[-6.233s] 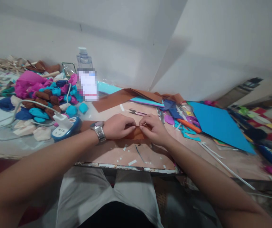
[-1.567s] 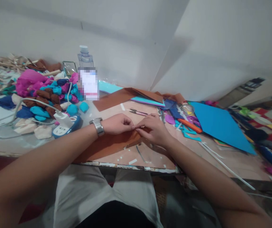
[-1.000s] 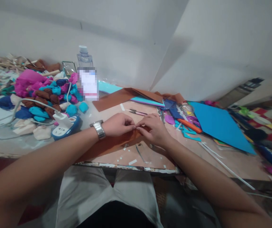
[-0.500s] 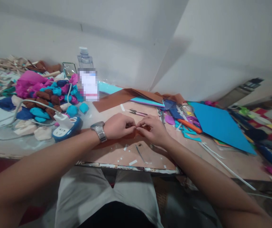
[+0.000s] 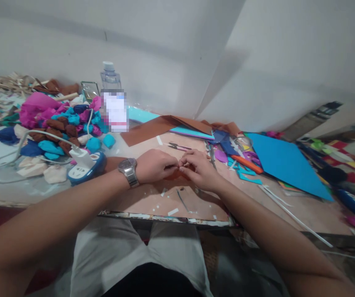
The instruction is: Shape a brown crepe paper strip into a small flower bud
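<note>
My left hand (image 5: 157, 166), with a metal watch (image 5: 128, 169) on its wrist, pinches at the middle of the work surface. Fingertip to fingertip with it, my right hand (image 5: 199, 170) is closed in a pinch as well. Reddish-brown paper (image 5: 175, 175) shows just under and between the fingers, and the pinched edge itself is hidden. More of this brown colour appears left of the watch, beneath the left wrist. Behind the hands lies a dark pen-like tool (image 5: 180, 147). White paper scraps (image 5: 173, 212) and a thin dark strip (image 5: 183, 200) lie in front.
On the left are a blue-and-white power strip (image 5: 86, 167) with a plugged cable and a heap of crumpled coloured paper (image 5: 60, 123). A bottle (image 5: 111, 78) and a phone (image 5: 115, 111) stand behind. To the right lie an orange-handled cutter (image 5: 247, 163) and a blue sheet (image 5: 289, 165).
Both hands stay together in nearly the same spot. The fingers have shifted slightly, and a little less of the brown paper shows beneath them.
</note>
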A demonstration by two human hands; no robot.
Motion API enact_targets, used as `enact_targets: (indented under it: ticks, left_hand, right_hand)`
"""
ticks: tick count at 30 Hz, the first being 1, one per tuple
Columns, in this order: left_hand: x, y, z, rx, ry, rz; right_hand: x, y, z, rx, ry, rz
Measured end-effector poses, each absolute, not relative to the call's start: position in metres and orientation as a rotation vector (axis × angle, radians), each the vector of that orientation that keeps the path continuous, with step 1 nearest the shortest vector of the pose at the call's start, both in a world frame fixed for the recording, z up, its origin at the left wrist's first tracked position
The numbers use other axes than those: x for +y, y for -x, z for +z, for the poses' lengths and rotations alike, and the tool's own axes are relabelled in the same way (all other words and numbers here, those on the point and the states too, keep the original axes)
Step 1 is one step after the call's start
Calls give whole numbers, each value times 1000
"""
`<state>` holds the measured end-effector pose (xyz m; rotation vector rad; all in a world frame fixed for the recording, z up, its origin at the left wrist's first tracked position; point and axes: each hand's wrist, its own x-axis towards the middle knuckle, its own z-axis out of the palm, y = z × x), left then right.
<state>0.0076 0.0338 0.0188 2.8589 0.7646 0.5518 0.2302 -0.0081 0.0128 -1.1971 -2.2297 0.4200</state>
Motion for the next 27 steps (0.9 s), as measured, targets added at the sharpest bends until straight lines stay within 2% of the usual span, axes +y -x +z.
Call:
enact_targets:
  ticks: [15, 27]
  left_hand:
    - [34, -8, 20, 780, -2846, 528]
    - [36, -6, 17, 761, -2767, 555]
  right_hand:
    - [-8, -228, 12, -2175, 1181, 507]
    - [-8, -228, 11, -2167, 1120, 373]
